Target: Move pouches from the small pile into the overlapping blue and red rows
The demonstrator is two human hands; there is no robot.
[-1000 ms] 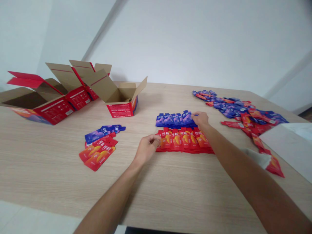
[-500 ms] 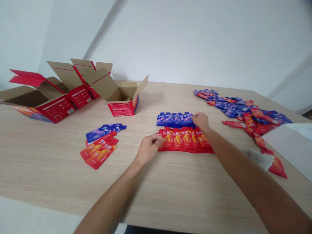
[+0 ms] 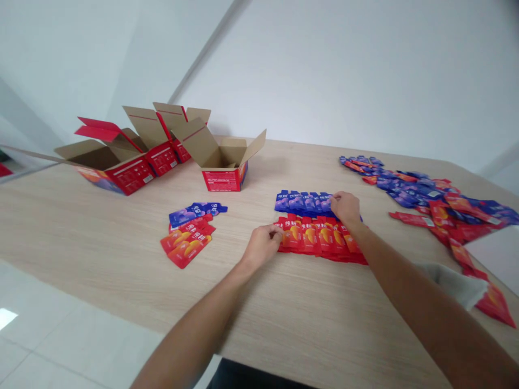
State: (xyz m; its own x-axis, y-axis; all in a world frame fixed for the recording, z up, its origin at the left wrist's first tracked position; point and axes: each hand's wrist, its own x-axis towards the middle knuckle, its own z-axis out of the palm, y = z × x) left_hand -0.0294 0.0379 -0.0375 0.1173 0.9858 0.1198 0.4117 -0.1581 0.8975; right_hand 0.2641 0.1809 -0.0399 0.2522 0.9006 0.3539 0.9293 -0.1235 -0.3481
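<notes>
A row of several red sachets (image 3: 320,237) lies in the middle of the wooden table (image 3: 101,237), with a row of several blue sachets (image 3: 302,201) just behind it. My left hand (image 3: 263,244) pinches the left end of the red row, fingers curled. At the right end of the blue row rests my right hand (image 3: 345,207), fingers closed on the last blue sachets.
A small stack of red and blue sachets (image 3: 190,233) lies to the left. Open red cardboard boxes (image 3: 225,162) (image 3: 121,162) stand at the back left. A loose heap of sachets (image 3: 425,192) spreads at the right, with a grey cloth (image 3: 454,281) near my right forearm.
Both hands stay on the rows, and the right hand has closed in slightly along the blue row. The camera has turned left, showing more floor and shifting everything rightward.
</notes>
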